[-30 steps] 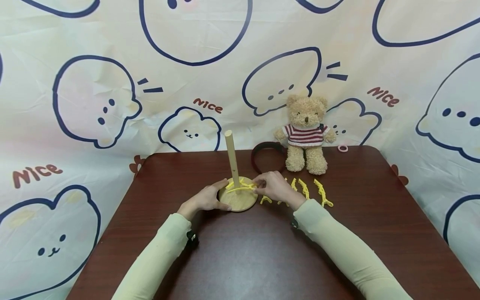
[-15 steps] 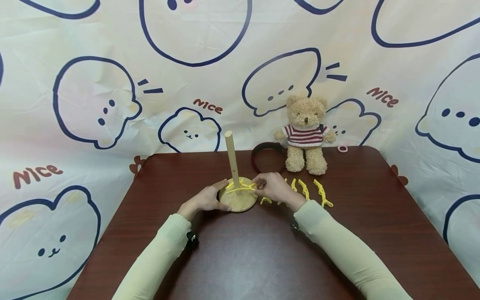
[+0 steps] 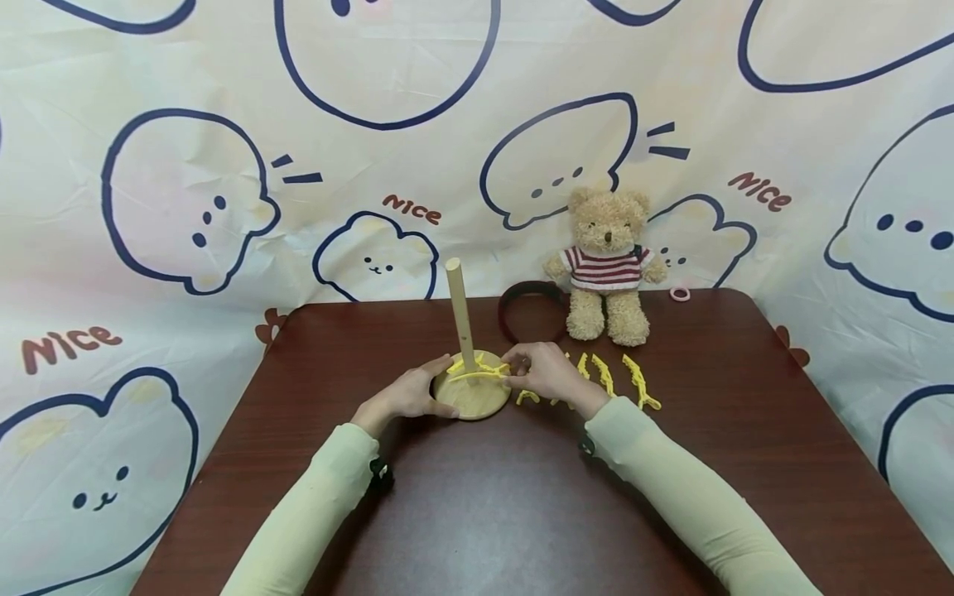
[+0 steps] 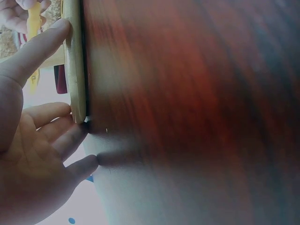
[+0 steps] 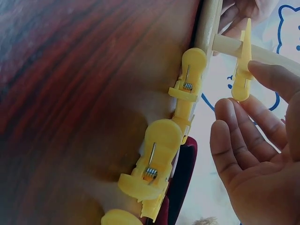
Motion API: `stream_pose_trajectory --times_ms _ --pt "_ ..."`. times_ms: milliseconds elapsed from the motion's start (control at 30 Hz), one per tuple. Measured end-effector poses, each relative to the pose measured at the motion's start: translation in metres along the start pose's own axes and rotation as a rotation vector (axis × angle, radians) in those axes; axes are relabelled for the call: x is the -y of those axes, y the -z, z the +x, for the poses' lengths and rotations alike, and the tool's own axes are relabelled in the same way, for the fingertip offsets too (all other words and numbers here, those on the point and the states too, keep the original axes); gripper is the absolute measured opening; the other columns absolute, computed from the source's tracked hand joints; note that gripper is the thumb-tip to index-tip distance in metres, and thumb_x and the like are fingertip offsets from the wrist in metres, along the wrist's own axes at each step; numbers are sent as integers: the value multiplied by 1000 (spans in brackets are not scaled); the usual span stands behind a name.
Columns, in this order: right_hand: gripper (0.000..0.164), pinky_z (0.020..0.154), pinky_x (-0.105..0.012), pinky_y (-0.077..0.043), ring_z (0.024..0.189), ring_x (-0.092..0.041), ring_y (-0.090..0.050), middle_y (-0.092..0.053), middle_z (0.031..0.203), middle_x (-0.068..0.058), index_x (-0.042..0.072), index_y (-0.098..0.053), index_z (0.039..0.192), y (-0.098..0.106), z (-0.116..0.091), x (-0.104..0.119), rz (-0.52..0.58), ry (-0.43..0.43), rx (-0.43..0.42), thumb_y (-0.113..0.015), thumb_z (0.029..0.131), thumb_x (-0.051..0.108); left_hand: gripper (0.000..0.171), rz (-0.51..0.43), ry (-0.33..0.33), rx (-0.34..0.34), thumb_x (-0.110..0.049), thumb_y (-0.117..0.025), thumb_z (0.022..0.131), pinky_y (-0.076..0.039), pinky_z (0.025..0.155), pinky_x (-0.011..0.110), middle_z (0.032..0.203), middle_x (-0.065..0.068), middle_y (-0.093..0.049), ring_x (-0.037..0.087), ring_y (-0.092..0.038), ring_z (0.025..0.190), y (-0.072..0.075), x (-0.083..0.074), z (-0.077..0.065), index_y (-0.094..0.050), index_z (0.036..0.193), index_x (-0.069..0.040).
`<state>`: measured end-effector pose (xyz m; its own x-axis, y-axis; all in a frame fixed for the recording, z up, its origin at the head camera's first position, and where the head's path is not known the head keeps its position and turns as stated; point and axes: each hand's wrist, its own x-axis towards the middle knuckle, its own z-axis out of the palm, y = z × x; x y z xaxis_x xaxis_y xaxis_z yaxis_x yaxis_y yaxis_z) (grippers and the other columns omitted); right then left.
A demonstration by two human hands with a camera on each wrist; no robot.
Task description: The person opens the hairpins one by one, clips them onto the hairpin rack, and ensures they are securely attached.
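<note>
A round wooden base (image 3: 477,404) with an upright wooden post (image 3: 460,314) stands on the table. My left hand (image 3: 408,392) holds the base at its left side; in the left wrist view the thumb (image 4: 44,44) lies on the disc's face and fingers meet its rim. My right hand (image 3: 542,369) pinches the handle end of a yellow hair clip (image 5: 244,70) between thumb and fingers. Low over the base, this clip (image 3: 477,375) reaches across the post, with yellow parts showing both in front of and behind it.
Several more yellow spring clips (image 3: 638,382) lie in a row right of the base, some partly behind my right hand. A dark red headband (image 3: 532,287) and a teddy bear (image 3: 609,269) in a striped shirt stand at the back. A pink ring (image 3: 680,294) lies near the back edge.
</note>
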<state>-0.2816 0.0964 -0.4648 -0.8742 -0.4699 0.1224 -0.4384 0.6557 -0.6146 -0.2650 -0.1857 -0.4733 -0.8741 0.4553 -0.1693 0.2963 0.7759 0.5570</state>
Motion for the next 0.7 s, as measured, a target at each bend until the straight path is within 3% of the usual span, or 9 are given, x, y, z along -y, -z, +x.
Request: stream_pose_trajectory --times_ms 467,700 --pt "30 66 -28 -53 78 -12 -67 -76 99 0 18 -74 110 5 -6 -3 44 -17 -3 -81 84 32 102 -1 -3 1 -39 -85 78 -30 120 50 165 13 -26 33 -30 150 0 0 0 -30 157 -7" --pt "29 69 -30 -54 79 -11 -66 -75 97 2 14 -74 111 17 -15 -11 65 -9 1 -78 87 30 102 -21 3 6 -39 -86 78 -30 120 51 165 13 -26 34 -30 150 1 0 -1 -30 157 -8"
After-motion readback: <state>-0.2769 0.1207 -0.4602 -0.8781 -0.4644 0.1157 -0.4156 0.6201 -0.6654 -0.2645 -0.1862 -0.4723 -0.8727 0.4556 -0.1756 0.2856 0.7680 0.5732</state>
